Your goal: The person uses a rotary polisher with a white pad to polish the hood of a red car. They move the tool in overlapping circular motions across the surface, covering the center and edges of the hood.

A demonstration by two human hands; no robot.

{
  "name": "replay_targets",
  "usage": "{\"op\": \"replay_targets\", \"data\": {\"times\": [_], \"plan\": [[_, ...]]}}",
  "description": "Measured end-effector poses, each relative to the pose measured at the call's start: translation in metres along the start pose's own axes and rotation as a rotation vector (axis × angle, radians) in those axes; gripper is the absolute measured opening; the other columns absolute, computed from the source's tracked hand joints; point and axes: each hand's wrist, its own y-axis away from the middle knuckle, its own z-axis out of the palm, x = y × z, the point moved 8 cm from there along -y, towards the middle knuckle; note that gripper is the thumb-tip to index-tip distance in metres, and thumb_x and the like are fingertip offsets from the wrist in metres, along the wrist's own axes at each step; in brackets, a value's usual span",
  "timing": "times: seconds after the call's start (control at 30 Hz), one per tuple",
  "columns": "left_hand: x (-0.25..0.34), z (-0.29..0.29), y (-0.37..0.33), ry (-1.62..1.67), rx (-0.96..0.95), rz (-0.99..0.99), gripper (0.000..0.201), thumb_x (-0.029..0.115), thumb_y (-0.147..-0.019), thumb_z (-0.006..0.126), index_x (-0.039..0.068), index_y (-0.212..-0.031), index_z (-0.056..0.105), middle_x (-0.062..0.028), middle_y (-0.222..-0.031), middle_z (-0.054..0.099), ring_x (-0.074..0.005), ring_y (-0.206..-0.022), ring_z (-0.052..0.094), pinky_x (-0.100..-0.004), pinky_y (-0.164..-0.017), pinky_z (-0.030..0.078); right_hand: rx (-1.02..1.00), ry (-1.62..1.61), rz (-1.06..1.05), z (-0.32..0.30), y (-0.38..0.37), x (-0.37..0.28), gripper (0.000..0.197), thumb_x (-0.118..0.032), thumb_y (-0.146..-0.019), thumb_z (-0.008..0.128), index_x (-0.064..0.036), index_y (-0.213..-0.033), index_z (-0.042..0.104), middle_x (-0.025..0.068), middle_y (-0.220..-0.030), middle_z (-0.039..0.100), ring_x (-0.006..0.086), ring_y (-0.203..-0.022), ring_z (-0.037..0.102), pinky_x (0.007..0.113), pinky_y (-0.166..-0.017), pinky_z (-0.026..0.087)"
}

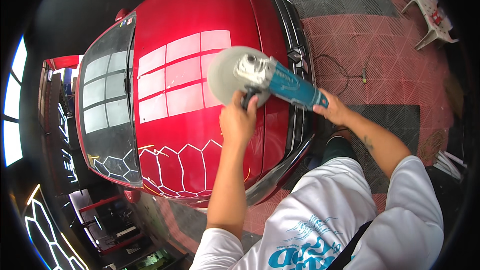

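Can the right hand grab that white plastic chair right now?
Probably not. The right hand is wrapped around the back end of the blue polisher, and the white plastic chair looks too far away, off across the tiled floor.

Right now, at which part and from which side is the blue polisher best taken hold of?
The blue polisher is probably best held from your side: right hand around its rear end, left hand on the black side handle. Its body is long and the handle projects toward you, while the broad round pad at the other end is a poor grip.
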Motion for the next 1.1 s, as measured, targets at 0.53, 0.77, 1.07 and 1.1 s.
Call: {"op": "replay_targets", "data": {"times": [0.53,0.77,1.07,1.1], "plan": [[-0.057,-0.014,0.139,0.245,-0.016,-0.185,0.031,0.031,-0.102,0.079,0.006,-0.117,0.070,-0.0317,-0.082,0.072,-0.0546,-0.082,0.072,-0.0586,-0.068,0.056,-0.283,0.187,0.119,0.020,0.076,-0.066,0.090,-0.050,-0.090,0.086,-0.0039,-0.158,0.051,0.0262,-0.135,0.073,0.0435,-0.128,0.070,0.051,-0.112,0.054],[-0.163,-0.054,0.325,0.403,0.042,-0.444,0.035,0.026,-0.099,0.085,0.002,-0.122,0.074,-0.0157,-0.075,0.073,-0.0190,-0.067,0.068,-0.0355,-0.064,0.053,-0.547,0.313,0.143,0.149,0.182,-0.123,0.099,-0.063,-0.092,0.081,-0.0079,-0.163,0.042,0.0297,-0.119,0.076,0.0487,-0.111,0.075,0.054,-0.102,0.058],[-0.266,-0.105,0.308,0.442,0.253,-0.376,0.026,0.020,-0.104,0.079,-0.005,-0.110,0.077,-0.0039,-0.080,0.073,-0.0085,-0.073,0.062,-0.0282,-0.066,0.048,-0.524,0.451,0.000,0.199,0.157,-0.229,0.088,-0.057,-0.106,0.064,-0.0101,-0.172,0.030,0.0292,-0.137,0.072,0.0499,-0.115,0.074,0.057,-0.099,0.058],[-0.262,-0.099,0.282,0.459,0.222,-0.354,0.026,0.020,-0.104,0.079,-0.005,-0.108,0.077,-0.0041,-0.080,0.074,-0.0087,-0.074,0.062,-0.0287,-0.067,0.048,-0.451,0.471,-0.056,0.190,0.151,-0.218,0.087,-0.055,-0.107,0.065,-0.0102,-0.172,0.028,0.0284,-0.138,0.072,0.0502,-0.113,0.074,0.056,-0.098,0.059]]}}
